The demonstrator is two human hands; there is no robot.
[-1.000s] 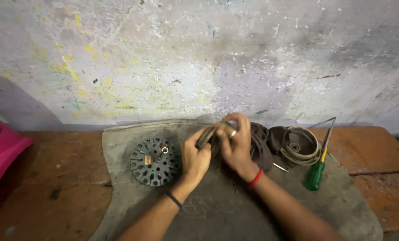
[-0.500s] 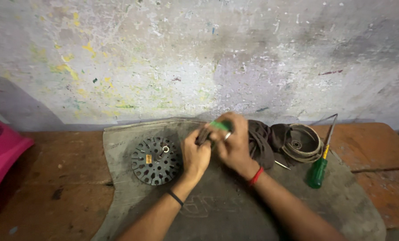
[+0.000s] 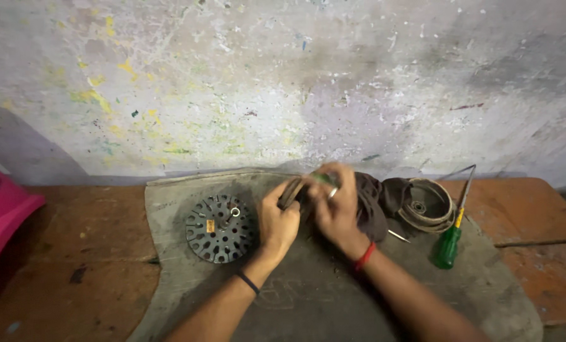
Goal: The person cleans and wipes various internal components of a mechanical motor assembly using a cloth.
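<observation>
My left hand (image 3: 276, 221) and my right hand (image 3: 335, 208) meet over the middle of a grey mat (image 3: 308, 297). Together they grip a small dark ring-shaped part (image 3: 290, 190), and a bit of green (image 3: 326, 179) shows at my right fingertips. What the green bit is cannot be made out. A round dark metal disc with many holes and a short shaft (image 3: 221, 228) lies just left of my left hand.
A dark cloth (image 3: 370, 201) and a round metal housing (image 3: 427, 204) lie right of my hands. A green-handled screwdriver (image 3: 452, 234) lies beside them. A pink plastic object (image 3: 1, 218) sits at the far left on the wooden bench (image 3: 61, 253). A stained wall rises behind.
Both hands stayed together on the small part, with fingers shifting slightly. The green bit came into view at my right fingertips.
</observation>
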